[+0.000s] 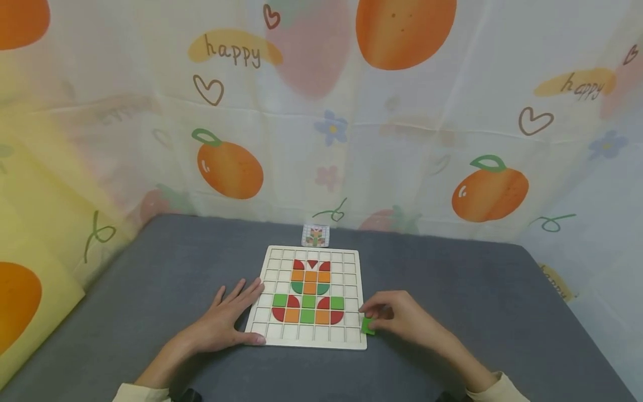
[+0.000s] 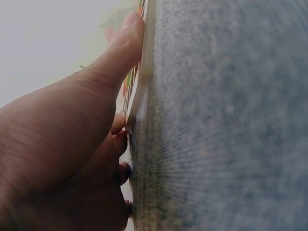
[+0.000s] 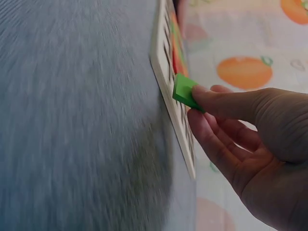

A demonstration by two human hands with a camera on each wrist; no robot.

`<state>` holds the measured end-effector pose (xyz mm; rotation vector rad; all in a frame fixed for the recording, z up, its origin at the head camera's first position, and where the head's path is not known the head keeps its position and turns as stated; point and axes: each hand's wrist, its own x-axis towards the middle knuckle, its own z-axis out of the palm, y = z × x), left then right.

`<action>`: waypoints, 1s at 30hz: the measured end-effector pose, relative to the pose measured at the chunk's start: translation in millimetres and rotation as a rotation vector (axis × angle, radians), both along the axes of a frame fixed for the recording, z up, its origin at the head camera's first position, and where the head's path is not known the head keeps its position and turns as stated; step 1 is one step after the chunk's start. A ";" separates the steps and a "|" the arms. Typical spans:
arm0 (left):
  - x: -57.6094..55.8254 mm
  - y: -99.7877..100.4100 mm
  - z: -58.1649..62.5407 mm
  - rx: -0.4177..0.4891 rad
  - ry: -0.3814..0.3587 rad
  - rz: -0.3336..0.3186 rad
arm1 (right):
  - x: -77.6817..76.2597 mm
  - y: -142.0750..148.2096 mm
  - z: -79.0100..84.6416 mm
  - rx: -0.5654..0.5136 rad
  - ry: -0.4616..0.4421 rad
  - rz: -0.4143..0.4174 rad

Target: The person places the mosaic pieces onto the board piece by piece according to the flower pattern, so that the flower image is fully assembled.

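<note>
A white grid board (image 1: 346, 334) lies on the dark cloth, with red, orange and green tiles forming a flower pattern in its cells. My left hand (image 1: 226, 319) is spread at the board's left side, its thumb on the front left corner and fingertips along the left edge. In the left wrist view the thumb (image 2: 122, 45) lies on the board's rim. My right hand (image 1: 402, 317) pinches a bright green square tile (image 1: 368, 325) between thumb and fingers, right at the board's right edge. The right wrist view shows this green tile (image 3: 185, 90) tilted, overlapping the board.
Behind the board lies a small picture card (image 1: 315, 235) with a similar flower pattern. A grey cloth (image 1: 452, 279) covers the table. A printed curtain (image 1: 382, 123) with oranges hangs along the back, and yellow fabric (image 1: 40, 234) hangs at the left.
</note>
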<state>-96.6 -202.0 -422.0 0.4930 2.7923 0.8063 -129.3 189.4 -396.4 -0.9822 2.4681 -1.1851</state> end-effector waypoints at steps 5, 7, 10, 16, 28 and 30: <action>-0.6 0.0 0.8 0.004 -0.001 -0.011 | -2.3 -21.2 -3.5 0.022 0.008 0.056; -0.7 0.6 0.9 0.008 0.002 -0.019 | -3.9 -27.5 -3.3 0.022 0.019 0.059; -1.0 1.3 0.7 0.008 0.001 -0.019 | -6.7 -34.9 -2.0 0.000 0.030 0.061; 0.5 0.8 1.6 0.002 0.008 -0.009 | -10.2 -50.7 -2.3 -0.045 0.001 0.097; -0.1 0.7 0.6 -0.009 -0.001 0.004 | -8.6 -83.6 -2.9 -0.038 0.012 0.148; 0.4 0.5 1.3 -0.006 -0.002 0.003 | -8.7 -87.8 -2.7 -0.033 0.022 0.153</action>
